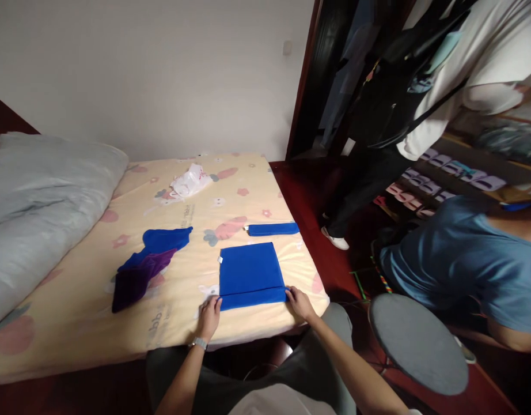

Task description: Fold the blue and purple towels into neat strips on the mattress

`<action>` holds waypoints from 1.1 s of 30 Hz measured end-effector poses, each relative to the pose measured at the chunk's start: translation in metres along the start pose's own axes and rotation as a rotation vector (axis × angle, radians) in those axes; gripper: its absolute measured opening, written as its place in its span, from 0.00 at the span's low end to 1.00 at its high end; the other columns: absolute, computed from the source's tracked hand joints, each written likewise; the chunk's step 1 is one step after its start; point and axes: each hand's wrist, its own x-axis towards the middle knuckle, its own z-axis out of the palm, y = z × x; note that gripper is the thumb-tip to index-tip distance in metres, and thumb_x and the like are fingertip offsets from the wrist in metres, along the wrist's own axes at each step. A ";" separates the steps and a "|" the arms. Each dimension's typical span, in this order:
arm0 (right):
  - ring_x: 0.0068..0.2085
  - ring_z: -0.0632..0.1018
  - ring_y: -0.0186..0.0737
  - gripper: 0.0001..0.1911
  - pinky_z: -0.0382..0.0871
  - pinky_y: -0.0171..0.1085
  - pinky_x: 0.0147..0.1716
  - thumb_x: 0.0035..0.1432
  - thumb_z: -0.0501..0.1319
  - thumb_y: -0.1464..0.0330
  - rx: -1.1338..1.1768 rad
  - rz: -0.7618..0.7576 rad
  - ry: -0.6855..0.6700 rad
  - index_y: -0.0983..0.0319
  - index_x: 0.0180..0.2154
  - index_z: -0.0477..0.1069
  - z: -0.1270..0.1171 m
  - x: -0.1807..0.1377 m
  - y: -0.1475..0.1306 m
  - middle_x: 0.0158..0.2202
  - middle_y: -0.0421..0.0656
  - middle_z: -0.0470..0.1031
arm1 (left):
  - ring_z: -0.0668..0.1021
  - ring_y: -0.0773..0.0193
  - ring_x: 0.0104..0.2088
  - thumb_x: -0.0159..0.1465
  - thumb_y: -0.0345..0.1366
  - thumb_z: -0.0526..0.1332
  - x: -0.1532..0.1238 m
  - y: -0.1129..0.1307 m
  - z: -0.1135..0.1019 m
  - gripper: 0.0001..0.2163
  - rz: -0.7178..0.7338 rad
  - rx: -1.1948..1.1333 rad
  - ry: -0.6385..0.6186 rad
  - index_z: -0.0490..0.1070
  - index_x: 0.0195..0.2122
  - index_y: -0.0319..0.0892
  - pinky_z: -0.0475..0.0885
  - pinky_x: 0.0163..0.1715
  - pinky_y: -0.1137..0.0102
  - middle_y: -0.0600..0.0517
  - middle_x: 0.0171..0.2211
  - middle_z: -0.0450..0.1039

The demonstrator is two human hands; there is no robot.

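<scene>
A blue cloth (250, 268) lies flat on the bed, its near edge folded over into a strip. My left hand (210, 316) pinches the left end of that fold, fingers closed. At the right end, my right hand (298, 302) grips the fold's other corner. Just beyond lies a second blue cloth (274, 229), folded into a narrow band with a small white tag at its left end. To the left are a crumpled blue cloth (166, 239) and a purple cloth (138, 279) overlapping it.
The bed (97, 323) has a patterned sheet. A white plastic bag (191, 181) sits toward the wall, and a grey quilt (45, 202) fills the left. At right are a round grey stool (416, 343), a standing person (447, 86) and a person in blue (459, 259).
</scene>
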 end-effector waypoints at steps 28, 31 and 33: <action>0.36 0.80 0.46 0.17 0.68 0.40 0.39 0.71 0.47 0.62 -0.261 0.043 0.120 0.60 0.46 0.72 0.015 0.001 -0.006 0.34 0.48 0.80 | 0.79 0.56 0.35 0.72 0.41 0.46 0.014 0.015 0.007 0.17 0.053 0.313 0.061 0.75 0.43 0.45 0.67 0.42 0.61 0.46 0.30 0.79; 0.39 0.78 0.47 0.16 0.68 0.42 0.41 0.70 0.48 0.64 -0.308 0.040 0.186 0.60 0.47 0.72 0.013 -0.001 -0.013 0.37 0.50 0.80 | 0.79 0.51 0.43 0.72 0.41 0.47 0.012 0.020 0.000 0.18 0.028 0.324 0.092 0.75 0.48 0.44 0.68 0.46 0.57 0.42 0.38 0.80; 0.44 0.77 0.51 0.18 0.68 0.46 0.45 0.69 0.48 0.65 -0.298 0.030 0.261 0.61 0.53 0.70 0.015 -0.005 -0.026 0.45 0.53 0.78 | 0.77 0.48 0.51 0.72 0.39 0.47 0.008 0.032 -0.003 0.18 0.056 0.311 0.111 0.72 0.55 0.43 0.68 0.52 0.53 0.41 0.48 0.78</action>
